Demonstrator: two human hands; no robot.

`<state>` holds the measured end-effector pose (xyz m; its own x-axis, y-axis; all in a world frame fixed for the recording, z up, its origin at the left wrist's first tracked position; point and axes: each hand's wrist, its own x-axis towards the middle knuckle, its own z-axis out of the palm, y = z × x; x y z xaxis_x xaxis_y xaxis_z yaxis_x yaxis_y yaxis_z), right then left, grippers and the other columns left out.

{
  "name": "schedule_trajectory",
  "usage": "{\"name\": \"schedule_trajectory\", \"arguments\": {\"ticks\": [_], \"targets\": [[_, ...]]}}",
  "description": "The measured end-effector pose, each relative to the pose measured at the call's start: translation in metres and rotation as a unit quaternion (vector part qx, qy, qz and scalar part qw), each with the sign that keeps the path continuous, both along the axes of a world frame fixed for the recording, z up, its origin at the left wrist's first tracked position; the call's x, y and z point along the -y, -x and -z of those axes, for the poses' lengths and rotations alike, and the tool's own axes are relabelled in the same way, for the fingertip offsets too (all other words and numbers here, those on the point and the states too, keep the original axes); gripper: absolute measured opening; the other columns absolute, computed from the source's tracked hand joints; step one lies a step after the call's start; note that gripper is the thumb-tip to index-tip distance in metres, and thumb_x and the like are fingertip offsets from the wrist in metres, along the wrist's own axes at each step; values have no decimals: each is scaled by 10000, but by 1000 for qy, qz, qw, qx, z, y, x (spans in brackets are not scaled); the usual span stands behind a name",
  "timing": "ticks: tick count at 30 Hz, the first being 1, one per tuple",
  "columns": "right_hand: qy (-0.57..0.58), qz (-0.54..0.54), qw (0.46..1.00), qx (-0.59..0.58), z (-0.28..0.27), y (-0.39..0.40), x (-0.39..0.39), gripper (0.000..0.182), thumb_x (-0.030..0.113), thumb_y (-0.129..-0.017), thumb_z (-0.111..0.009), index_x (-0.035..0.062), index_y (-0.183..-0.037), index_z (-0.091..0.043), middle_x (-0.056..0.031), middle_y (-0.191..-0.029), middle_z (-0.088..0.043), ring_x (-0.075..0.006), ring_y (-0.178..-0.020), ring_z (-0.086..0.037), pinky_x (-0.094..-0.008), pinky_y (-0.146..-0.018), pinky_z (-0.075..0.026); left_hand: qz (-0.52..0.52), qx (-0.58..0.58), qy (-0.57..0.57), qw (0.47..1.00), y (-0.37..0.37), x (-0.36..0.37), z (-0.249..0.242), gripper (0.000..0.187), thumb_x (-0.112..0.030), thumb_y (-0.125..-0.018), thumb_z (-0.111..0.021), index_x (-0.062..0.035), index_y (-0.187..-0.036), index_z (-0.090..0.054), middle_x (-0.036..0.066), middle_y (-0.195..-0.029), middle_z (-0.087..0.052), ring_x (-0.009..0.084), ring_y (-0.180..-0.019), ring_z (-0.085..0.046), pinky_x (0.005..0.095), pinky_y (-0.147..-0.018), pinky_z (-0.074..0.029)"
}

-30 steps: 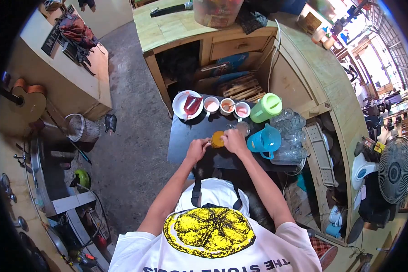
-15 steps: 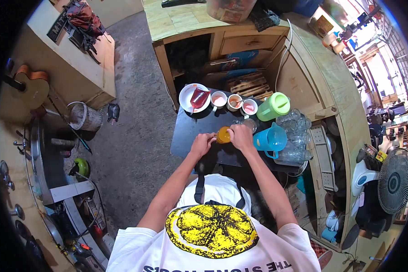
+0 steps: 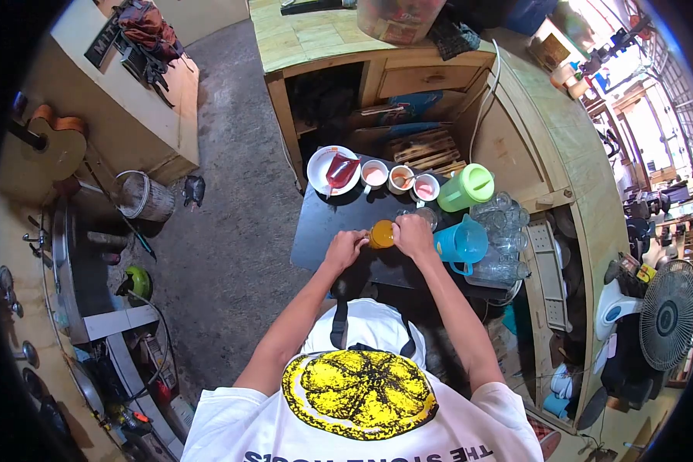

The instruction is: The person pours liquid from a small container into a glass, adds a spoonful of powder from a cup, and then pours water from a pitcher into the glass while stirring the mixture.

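A glass mug of orange drink (image 3: 382, 234) is between my two hands, above the dark tabletop (image 3: 316, 232). My left hand (image 3: 348, 248) is closed at the mug's left side, where its handle seems to be. On the other side, my right hand (image 3: 414, 234) has its fingers closed against the mug's right edge; its fingertips are partly hidden. Just beyond stand three white cups with pink contents, the left cup (image 3: 374, 174), the middle cup (image 3: 400, 179) with a spoon in it, and the right cup (image 3: 426, 187). A blue pitcher (image 3: 462, 240) stands right of my right hand.
A white bowl (image 3: 320, 171) holds a bag of red liquid (image 3: 342, 169). Behind the blue pitcher is a green lidded pitcher (image 3: 462, 189). Several clear glasses (image 3: 504, 235) crowd the table's right side. A wooden counter (image 3: 446, 77) borders the far side; a fan (image 3: 670, 316) stands right.
The view has shifted slightly, so everything sits a little further right and lower. My hands remain at the mug, with hardly any other visible movement.
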<state>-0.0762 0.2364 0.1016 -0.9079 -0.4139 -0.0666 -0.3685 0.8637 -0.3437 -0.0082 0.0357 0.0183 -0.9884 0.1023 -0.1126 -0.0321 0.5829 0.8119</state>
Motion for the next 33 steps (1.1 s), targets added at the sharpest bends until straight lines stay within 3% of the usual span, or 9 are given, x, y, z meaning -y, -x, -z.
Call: {"name": "schedule_trajectory", "arguments": {"ticks": [4, 7, 13, 19, 22, 25, 28, 31, 33], "targets": [[17, -61, 997, 51, 2, 0, -5, 209, 176, -866, -665, -9, -818, -749, -246, -815, -708, -414, -813, -708, -510, -786, -564, -7, -11, -13, 1000, 0, 0, -2, 240, -181, -945, -675, -105, -1164, -739, 232, -965, -705, 438, -905, -676, 511, -793, -534], [110, -30, 993, 27, 6, 1, -3, 212, 178, -857, -675, -17, -813, -746, -249, -809, -706, -410, -825, -708, -511, -781, -565, -7, -18, -20, 1000, -3, 0, 0, 236, -181, -945, -675, -104, -1159, -740, 231, -964, -705, 438, -907, -676, 509, -792, -535], [-2, -25, 1000, 10, -7, 2, -3, 220, 169, -865, -662, -29, -800, -732, -256, -804, -697, -432, -799, -694, -528, -772, -553, -11, -16, -24, 1000, -1, -1, 0, 244, -143, -939, -681, -37, -1152, -737, 253, -1011, -706, 428, -940, -696, 462, -800, -549], [96, -8, 995, 11, 2, -1, 2, 204, 155, -843, -673, -30, -781, -732, -251, -800, -704, -421, -784, -706, -523, -792, -561, -20, -17, -11, 1000, -4, -2, 7, 221, -170, -945, -678, -95, -1142, -743, 225, -964, -710, 432, -897, -685, 506, -790, -540], [66, -2, 997, -37, -1, 1, -1, 208, 152, -840, -676, -43, -789, -728, -267, -801, -694, -443, -791, -696, -531, -801, -556, -16, -12, -6, 1000, -3, -3, 0, 220, -167, -945, -676, -92, -1140, -744, 223, -975, -713, 433, -900, -686, 509, -797, -543], [9, -13, 1000, 2, -1, -2, -3, 203, 143, -856, -682, -50, -823, -736, -275, -800, -684, -449, -780, -685, -525, -750, -546, -16, 4, 3, 1000, -5, -3, -3, 220, -160, -941, -676, -88, -1137, -745, 224, -985, -714, 434, -907, -686, 516, -804, -543], [70, -65, 994, 60, 0, -5, -3, 205, 140, -859, -681, -53, -813, -732, -271, -797, -687, -449, -785, -684, -534, -752, -543, -12, -28, 5, 1000, -2, -3, -2, 233, -131, -932, -671, -57, -1142, -738, 239, -971, -710, 441, -880, -685, 497, -774, -534], [128, -3, 992, 16, -1, -6, 0, 200, 143, -852, -689, -48, -811, -733, -275, -795, -685, -449, -786, -685, -538, -760, -544, -12, -16, 9, 1000, -3, -3, -1, 216, -127, -941, -655, -71, -1129, -743, 237, -981, -712, 445, -898, -682, 511, -794, -538], [96, 0, 995, -9, 1, 0, -3, 206, 153, -854, -690, -47, -826, -729, -273, -831, -692, -446, -800, -691, -531, -770, -551, -13, -8, 11, 1000, -5, -3, -4, 204, -133, -950, -642, -87, -1122, -743, 233, -991, -714, 447, -915, -680, 526, -812, -541]]}}
